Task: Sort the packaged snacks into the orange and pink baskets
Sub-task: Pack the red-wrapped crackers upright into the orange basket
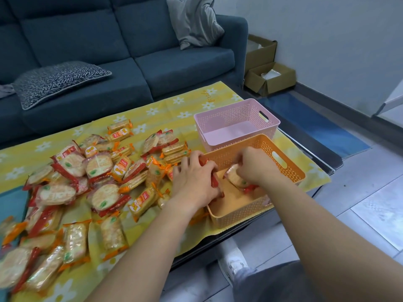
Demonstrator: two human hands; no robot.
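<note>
Fingers (190, 161) of the left hand (195, 182) are curled round a red-wrapped packet (215, 184) at the left wall of the orange basket (291, 171), lower centre of the frame. Inside that basket, a round cracker packet (235, 178) is pinched by the right hand (255, 166). The pink basket (235, 118) is set just behind. Loose snacks (87, 182) are spread over the desk (163, 110) at left.

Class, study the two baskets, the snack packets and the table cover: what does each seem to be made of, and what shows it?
Orange basket and pink basket: likely moulded plastic, matt; perforated walls, cut-out handles. Snack packets: thin glossy plastic film; clear, crackers visible, crimped ends. Table cover: probably printed cloth or vinyl; fold creases, daisy pattern.
</note>
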